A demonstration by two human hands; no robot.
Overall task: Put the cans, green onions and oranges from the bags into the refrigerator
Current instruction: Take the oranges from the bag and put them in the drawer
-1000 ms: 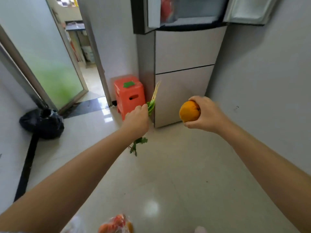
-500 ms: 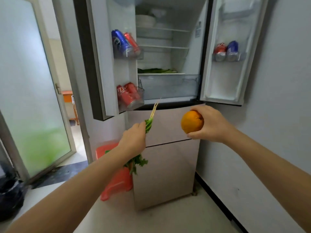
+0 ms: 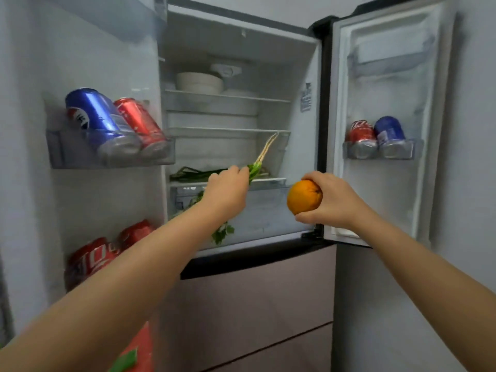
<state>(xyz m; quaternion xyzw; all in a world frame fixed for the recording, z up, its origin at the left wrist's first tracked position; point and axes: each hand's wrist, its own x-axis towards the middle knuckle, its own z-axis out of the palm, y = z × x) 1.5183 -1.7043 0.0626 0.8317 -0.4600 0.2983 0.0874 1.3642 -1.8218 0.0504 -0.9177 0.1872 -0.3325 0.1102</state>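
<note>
Left hand (image 3: 226, 189) clutching the green onions (image 3: 261, 157), roots angled up toward the glass shelf (image 3: 268, 181) straight ahead, nearer than the right hand (image 3: 335, 201), which cups the orange (image 3: 304, 197) beside the crisper

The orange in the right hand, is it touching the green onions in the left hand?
Apart. The head view shows the orange gripped by the right hand, with open fridge interior plainly between it and the green onions held by the left hand.

Green onions (image 3: 259, 163) in the left hand (image 3: 226, 190), orange (image 3: 303, 196) in the right hand (image 3: 334, 201), before the open refrigerator (image 3: 241, 41).
</note>
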